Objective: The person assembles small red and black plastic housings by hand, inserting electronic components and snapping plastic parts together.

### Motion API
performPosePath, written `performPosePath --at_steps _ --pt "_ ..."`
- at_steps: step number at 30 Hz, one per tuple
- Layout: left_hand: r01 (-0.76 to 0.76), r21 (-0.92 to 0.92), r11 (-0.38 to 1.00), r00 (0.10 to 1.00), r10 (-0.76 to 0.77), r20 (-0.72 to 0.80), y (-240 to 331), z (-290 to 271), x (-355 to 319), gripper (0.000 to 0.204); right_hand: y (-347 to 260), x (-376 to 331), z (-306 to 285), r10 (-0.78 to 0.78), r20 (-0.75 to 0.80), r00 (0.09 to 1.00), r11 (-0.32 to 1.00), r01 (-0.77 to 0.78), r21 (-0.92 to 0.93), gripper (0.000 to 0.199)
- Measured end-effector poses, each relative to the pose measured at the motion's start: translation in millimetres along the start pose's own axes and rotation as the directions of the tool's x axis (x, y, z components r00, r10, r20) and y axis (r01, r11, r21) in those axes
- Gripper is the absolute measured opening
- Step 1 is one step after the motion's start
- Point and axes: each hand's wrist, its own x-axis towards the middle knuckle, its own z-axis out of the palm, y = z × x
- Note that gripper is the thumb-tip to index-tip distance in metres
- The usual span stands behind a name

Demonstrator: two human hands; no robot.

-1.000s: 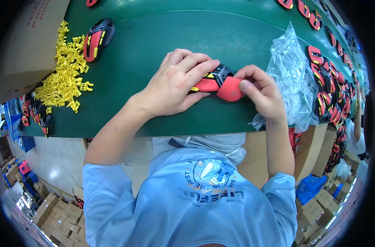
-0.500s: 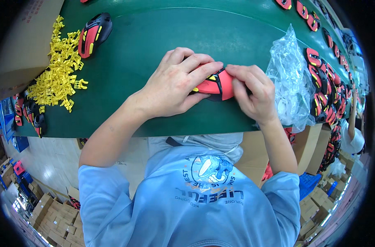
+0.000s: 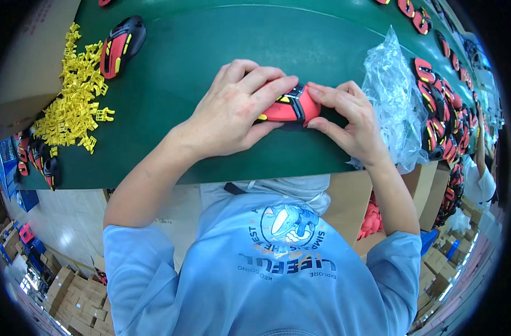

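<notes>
Over the green tabletop, a rounded red-and-black plastic shell with yellow pieces [image 3: 286, 109] is between my two hands. My left hand [image 3: 233, 106] is closed round its left part, fingers across the top and thumb along the near side, hiding much of it. At the red right end, my right hand [image 3: 348, 115] pinches the rim between fingers and thumb. A similar shell [image 3: 121, 47] lies beyond my left arm, beside a loose heap of small yellow plastic clips [image 3: 76, 101].
Right of my right hand lies a crumpled clear plastic bag [image 3: 393, 106]. Many similar shells are piled behind it [image 3: 440, 109]. A cardboard box [image 3: 37, 61] stands at the left. Below the table edge, an open carton holds red parts [image 3: 371, 218]. Another person's arm shows far right.
My right hand's fingers have shifted, the thumb now pressing the near side of the shell's red end. That end is turned slightly. My left hand keeps its hold.
</notes>
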Motion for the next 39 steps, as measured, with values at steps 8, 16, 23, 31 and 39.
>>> performPosePath --at_steps 8,16,23,31,39 --pt "-0.033 -0.02 0.999 0.998 0.032 -0.045 8.4 2.8 6.4 0.068 -9.2 -10.9 5.5 0.035 -0.057 0.998 0.996 -0.04 -0.075 0.044" --pt "-0.006 0.083 0.997 0.997 0.013 -0.081 15.8 23.6 17.9 0.062 -26.0 -11.5 -45.9 0.123 -0.243 0.962 0.229 0.211 0.95 0.031" --pt "-0.005 0.103 0.995 0.991 0.018 -0.132 -9.2 5.2 22.0 0.065 -58.9 67.3 -24.5 0.317 -0.244 0.916 0.157 0.203 0.967 0.047" --pt "-0.134 0.365 0.921 0.907 0.262 -0.329 46.1 -168.2 15.7 0.058 -39.2 -2.7 6.7 0.475 -0.19 0.859 0.238 0.083 0.968 0.045" --pt "0.488 0.669 0.56 0.728 0.162 -0.667 46.0 -499.5 39.2 0.04 0.9 2.2 38.2 0.519 -0.173 0.837 0.223 0.063 0.973 0.038"
